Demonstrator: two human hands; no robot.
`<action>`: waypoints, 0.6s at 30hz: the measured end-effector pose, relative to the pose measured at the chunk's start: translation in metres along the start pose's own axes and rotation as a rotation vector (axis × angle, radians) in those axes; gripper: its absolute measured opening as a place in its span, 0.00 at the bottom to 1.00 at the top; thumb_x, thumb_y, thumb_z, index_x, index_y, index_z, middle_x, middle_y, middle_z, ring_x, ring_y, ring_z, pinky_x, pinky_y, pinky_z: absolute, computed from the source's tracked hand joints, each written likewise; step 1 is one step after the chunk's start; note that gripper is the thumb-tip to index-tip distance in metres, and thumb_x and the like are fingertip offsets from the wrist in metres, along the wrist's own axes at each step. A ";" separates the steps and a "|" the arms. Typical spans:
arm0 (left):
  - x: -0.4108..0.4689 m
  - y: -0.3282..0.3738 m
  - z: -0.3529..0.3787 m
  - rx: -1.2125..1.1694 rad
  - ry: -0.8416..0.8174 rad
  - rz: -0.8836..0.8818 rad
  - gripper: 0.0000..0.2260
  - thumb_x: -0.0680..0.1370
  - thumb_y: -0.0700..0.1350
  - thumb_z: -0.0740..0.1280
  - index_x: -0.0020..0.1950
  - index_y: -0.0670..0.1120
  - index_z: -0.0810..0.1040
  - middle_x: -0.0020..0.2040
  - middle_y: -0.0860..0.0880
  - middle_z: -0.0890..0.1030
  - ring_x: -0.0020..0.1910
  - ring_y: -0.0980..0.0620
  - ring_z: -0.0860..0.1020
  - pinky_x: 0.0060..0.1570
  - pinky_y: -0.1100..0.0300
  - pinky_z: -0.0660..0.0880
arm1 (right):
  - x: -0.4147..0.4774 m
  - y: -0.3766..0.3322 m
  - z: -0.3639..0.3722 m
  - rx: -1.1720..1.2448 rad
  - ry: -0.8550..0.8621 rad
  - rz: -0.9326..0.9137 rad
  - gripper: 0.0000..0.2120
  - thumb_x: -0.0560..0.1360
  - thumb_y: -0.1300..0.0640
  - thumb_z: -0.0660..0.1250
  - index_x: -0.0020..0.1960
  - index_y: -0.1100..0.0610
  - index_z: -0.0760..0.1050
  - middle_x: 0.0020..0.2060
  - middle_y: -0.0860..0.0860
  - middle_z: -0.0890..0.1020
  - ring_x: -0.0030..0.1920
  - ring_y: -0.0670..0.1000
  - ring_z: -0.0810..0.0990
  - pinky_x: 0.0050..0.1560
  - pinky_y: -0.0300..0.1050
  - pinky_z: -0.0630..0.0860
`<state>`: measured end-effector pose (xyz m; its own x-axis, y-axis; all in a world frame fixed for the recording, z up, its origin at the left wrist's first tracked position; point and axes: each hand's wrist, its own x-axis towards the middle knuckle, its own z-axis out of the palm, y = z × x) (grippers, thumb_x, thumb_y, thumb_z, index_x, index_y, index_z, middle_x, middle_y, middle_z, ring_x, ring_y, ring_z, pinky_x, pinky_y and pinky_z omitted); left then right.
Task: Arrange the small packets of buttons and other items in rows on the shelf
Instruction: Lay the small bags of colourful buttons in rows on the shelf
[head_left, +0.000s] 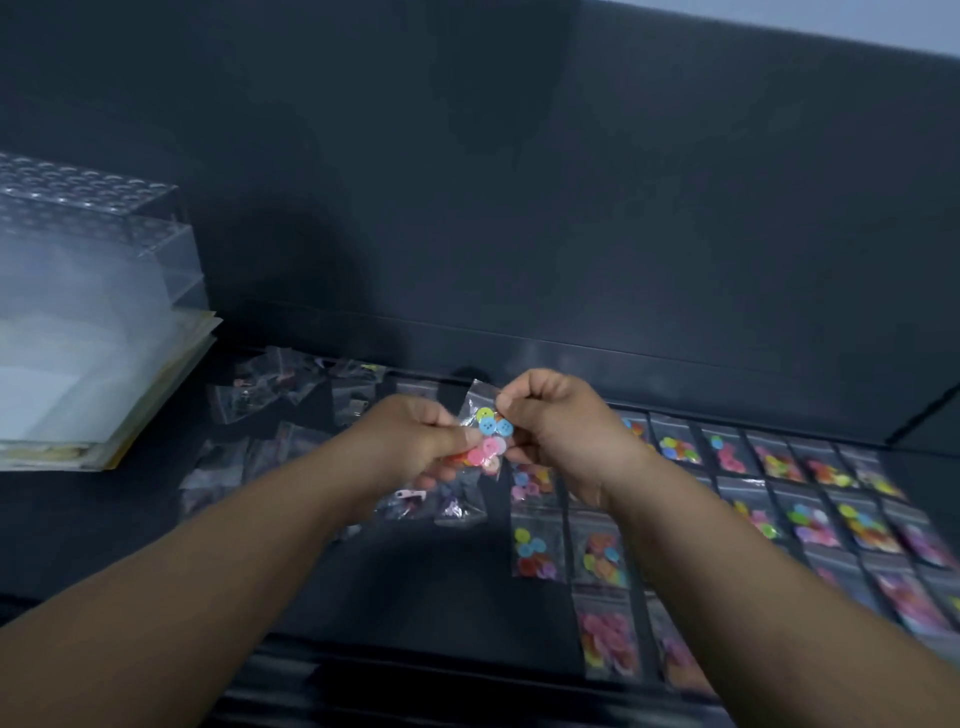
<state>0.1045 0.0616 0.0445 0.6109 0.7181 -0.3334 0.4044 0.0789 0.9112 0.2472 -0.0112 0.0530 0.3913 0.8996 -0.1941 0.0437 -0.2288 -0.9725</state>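
Both hands lift one clear packet (485, 434) of coloured buttons above the dark shelf (426, 571): the left hand (415, 441) pinches its left edge, the right hand (550, 421) its top corner, fingers (511, 402) closed on the plastic. Light, limp and slick, it looks best held by the sealed rim. Finished rows (779, 493) fill the right; loose packets (275, 405) lie far left beside a clear box (98, 270), a dark wall (519, 182) behind

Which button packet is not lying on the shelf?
The packet with blue and pink buttons, held up between the left hand and right hand; all others lie flat.
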 end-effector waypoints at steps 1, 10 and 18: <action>-0.003 -0.001 0.007 0.001 -0.006 -0.003 0.07 0.75 0.45 0.70 0.38 0.46 0.78 0.35 0.49 0.82 0.32 0.55 0.78 0.34 0.64 0.73 | -0.005 0.001 -0.006 -0.030 0.000 -0.004 0.11 0.77 0.64 0.64 0.36 0.55 0.73 0.29 0.52 0.75 0.27 0.46 0.73 0.26 0.38 0.71; -0.031 -0.031 0.061 0.218 0.013 -0.026 0.04 0.73 0.42 0.72 0.40 0.46 0.78 0.28 0.50 0.78 0.24 0.58 0.72 0.27 0.67 0.68 | -0.045 0.027 -0.045 -0.373 -0.183 0.056 0.10 0.76 0.65 0.65 0.38 0.54 0.75 0.30 0.49 0.77 0.30 0.46 0.77 0.25 0.34 0.71; -0.051 -0.055 0.085 0.442 0.064 -0.065 0.09 0.69 0.42 0.74 0.40 0.49 0.74 0.35 0.50 0.78 0.30 0.55 0.74 0.30 0.63 0.69 | -0.064 0.060 -0.048 -0.639 -0.285 -0.012 0.04 0.72 0.62 0.71 0.39 0.56 0.78 0.33 0.48 0.79 0.32 0.45 0.77 0.36 0.38 0.75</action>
<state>0.1095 -0.0381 -0.0092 0.5365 0.7640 -0.3584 0.7013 -0.1675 0.6929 0.2686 -0.1000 0.0135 0.1350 0.9459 -0.2949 0.6126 -0.3137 -0.7255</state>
